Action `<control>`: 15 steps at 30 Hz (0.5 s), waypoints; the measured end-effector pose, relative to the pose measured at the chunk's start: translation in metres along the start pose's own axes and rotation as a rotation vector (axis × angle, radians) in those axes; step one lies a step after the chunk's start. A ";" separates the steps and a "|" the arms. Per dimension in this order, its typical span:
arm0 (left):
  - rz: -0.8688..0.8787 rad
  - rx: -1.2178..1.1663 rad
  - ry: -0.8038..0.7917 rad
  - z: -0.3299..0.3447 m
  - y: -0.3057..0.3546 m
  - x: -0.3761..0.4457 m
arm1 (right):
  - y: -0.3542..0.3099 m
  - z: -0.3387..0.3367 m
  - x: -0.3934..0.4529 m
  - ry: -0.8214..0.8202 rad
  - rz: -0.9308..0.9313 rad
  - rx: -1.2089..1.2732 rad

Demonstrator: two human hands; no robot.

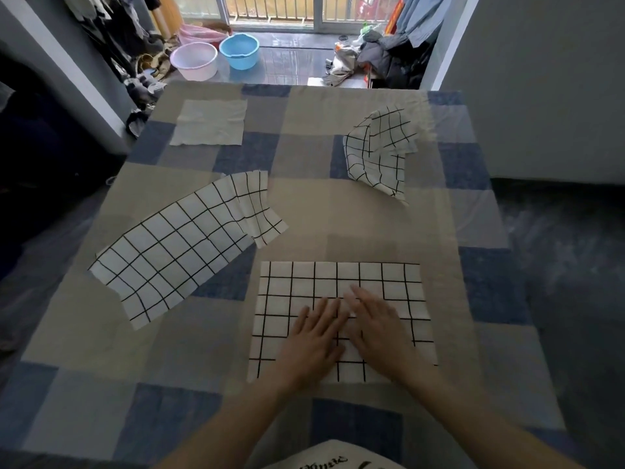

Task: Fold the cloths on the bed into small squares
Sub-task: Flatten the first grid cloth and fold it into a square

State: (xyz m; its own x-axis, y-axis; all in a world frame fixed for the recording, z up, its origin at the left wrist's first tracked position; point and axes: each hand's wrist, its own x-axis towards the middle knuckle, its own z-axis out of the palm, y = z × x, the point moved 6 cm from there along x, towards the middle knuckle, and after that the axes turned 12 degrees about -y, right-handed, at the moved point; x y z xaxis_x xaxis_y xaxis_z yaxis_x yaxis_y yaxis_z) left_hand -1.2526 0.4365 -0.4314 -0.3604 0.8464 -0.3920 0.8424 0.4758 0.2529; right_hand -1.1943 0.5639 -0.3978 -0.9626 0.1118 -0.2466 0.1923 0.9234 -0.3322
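A lived-in home bedroom. The hands work on a bed [209, 350] under a blue and beige checked sheet. Beyond them on the tiled floor stand a pink basin [193, 60] and a blue basin [239, 50], before a barred balcony door [270, 8]. Clothes [382, 59] lie heaped to either side.

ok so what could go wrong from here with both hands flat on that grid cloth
1. Both hands, left and right, press near the middle of the grid cloth, so its free edges may shift or wrinkle.
2. The blanket underneath looks soft and could bunch up.
3. The long cloth lies close and might get dragged.
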 end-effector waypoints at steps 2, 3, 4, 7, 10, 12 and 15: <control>-0.035 -0.003 -0.007 0.003 0.001 0.000 | 0.006 0.020 -0.004 -0.099 -0.005 -0.053; -0.030 -0.004 -0.014 0.003 0.001 0.001 | 0.012 0.025 -0.005 -0.131 0.007 -0.085; -0.017 -0.009 -0.022 0.002 0.000 0.001 | 0.017 0.028 -0.006 -0.157 0.018 -0.110; -0.001 -0.032 -0.077 -0.001 0.001 0.001 | 0.030 0.024 -0.006 -0.187 0.063 -0.131; -0.021 -0.016 -0.155 -0.001 0.004 0.001 | 0.046 0.011 -0.010 -0.163 0.139 -0.105; -0.022 0.000 -0.185 -0.002 0.005 0.001 | 0.057 -0.001 -0.008 -0.177 0.235 -0.086; -0.014 0.004 -0.210 -0.002 0.005 0.001 | 0.073 -0.030 0.010 -0.129 0.398 0.020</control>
State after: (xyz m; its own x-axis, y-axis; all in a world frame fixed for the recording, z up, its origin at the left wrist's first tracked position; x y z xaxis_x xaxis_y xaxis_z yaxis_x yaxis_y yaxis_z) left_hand -1.2502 0.4404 -0.4291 -0.2812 0.7712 -0.5711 0.8396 0.4859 0.2428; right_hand -1.1952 0.6433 -0.3973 -0.7812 0.4102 -0.4705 0.5491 0.8102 -0.2053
